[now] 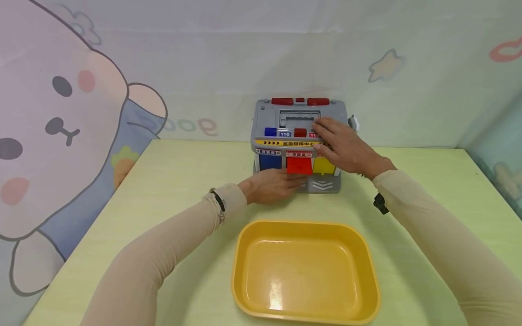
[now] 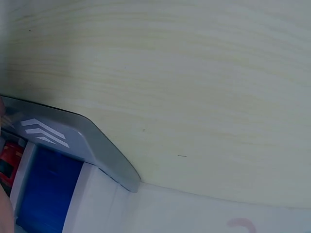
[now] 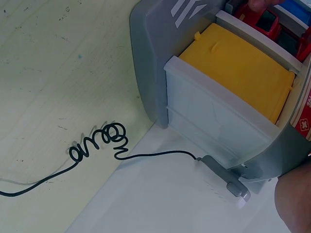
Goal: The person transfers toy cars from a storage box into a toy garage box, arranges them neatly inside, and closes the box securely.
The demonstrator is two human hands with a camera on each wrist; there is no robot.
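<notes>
A grey toy garage (image 1: 265,120) stands at the back of the table, with a blue door (image 1: 270,162), a raised red door (image 1: 299,165) and a yellow door (image 1: 325,165). My left hand (image 1: 271,185) reaches in low at its front, fingers stretched out beneath the red door. A red toy car (image 3: 262,20) sits in the bay behind that door, and a fingertip is right at it in the right wrist view. My right hand (image 1: 344,147) rests on the garage's top right, fingers extended beside the handle, thumb over the front edge.
A yellow tray (image 1: 306,317) lies on the table in front of the garage. A small grey handset (image 3: 223,177) on a coiled black cord (image 3: 99,141) hangs at the garage's right side. Behind stands a printed backdrop (image 1: 212,68).
</notes>
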